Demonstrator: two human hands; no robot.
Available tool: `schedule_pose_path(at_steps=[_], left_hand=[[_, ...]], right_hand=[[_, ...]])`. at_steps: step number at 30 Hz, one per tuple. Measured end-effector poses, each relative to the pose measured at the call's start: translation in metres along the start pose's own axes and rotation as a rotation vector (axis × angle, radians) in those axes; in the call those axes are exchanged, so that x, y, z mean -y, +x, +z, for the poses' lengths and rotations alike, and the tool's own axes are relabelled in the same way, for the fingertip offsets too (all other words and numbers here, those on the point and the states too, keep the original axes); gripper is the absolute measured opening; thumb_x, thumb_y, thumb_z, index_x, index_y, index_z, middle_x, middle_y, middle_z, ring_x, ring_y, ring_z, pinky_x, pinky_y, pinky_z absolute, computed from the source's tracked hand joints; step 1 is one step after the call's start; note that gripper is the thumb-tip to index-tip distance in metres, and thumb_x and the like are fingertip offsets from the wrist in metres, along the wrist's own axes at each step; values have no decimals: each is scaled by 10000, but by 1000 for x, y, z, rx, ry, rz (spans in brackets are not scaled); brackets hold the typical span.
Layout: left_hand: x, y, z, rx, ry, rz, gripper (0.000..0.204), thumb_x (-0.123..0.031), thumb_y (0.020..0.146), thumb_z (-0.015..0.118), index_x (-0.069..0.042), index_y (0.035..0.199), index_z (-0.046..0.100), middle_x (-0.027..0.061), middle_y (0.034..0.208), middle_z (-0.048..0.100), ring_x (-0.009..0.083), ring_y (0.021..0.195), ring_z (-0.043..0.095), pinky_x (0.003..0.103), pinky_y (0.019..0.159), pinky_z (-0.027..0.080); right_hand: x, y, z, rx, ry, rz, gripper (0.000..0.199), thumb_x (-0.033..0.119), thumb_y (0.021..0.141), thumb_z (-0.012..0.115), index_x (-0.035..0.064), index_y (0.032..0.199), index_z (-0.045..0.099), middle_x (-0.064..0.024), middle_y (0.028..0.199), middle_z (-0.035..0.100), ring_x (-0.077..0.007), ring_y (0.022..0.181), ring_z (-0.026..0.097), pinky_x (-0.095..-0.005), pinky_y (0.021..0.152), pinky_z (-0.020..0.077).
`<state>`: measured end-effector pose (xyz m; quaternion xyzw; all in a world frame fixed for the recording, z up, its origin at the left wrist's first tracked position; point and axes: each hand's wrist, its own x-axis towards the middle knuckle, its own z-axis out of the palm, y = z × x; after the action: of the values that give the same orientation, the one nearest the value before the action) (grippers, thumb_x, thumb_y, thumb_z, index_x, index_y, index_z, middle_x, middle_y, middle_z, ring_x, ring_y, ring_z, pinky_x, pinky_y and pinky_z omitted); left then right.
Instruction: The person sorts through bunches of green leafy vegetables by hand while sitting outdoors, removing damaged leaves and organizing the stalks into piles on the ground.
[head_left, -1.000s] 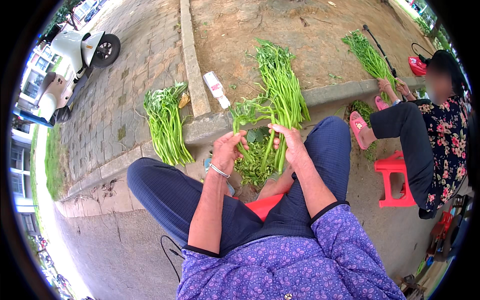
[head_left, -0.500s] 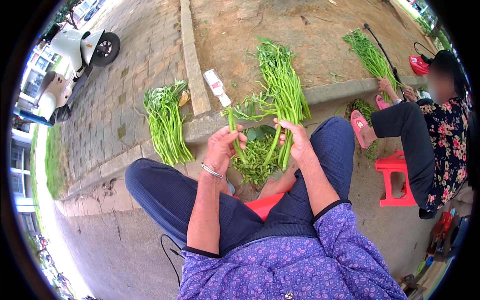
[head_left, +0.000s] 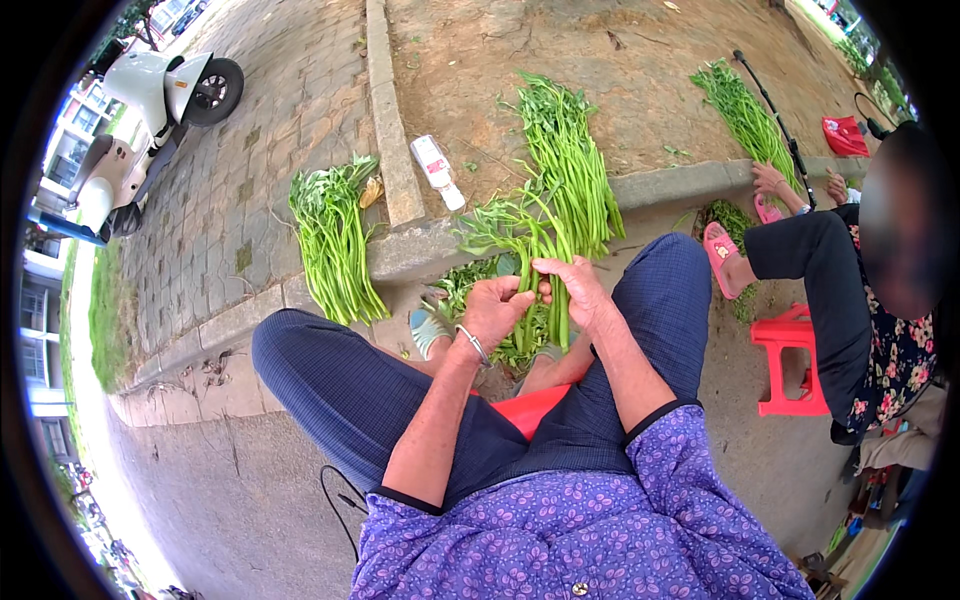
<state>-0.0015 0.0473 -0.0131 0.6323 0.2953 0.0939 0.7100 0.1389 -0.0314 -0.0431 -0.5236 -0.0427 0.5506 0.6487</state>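
Green stalks (head_left: 530,255) gripped between left hand (head_left: 495,312), right hand (head_left: 578,290)

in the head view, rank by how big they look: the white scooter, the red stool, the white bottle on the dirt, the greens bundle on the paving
1. white scooter, though partly cut off at the rim
2. greens bundle on the paving
3. red stool, partly hidden by a person's leg, so close to the bundle
4. white bottle
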Motion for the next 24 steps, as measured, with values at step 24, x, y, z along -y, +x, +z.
schedule_pose_path(at_steps=[24], left_hand=[[22, 18, 10, 31, -167, -22, 161, -40, 840, 506, 5, 993, 523, 62, 837, 595, 120, 685, 558, 253, 599, 472]], right_hand=[[3, -6, 5, 40, -263, -121, 156, 106, 731, 693, 35, 812, 580, -17, 622, 560, -80, 463, 468, -224, 411, 387]])
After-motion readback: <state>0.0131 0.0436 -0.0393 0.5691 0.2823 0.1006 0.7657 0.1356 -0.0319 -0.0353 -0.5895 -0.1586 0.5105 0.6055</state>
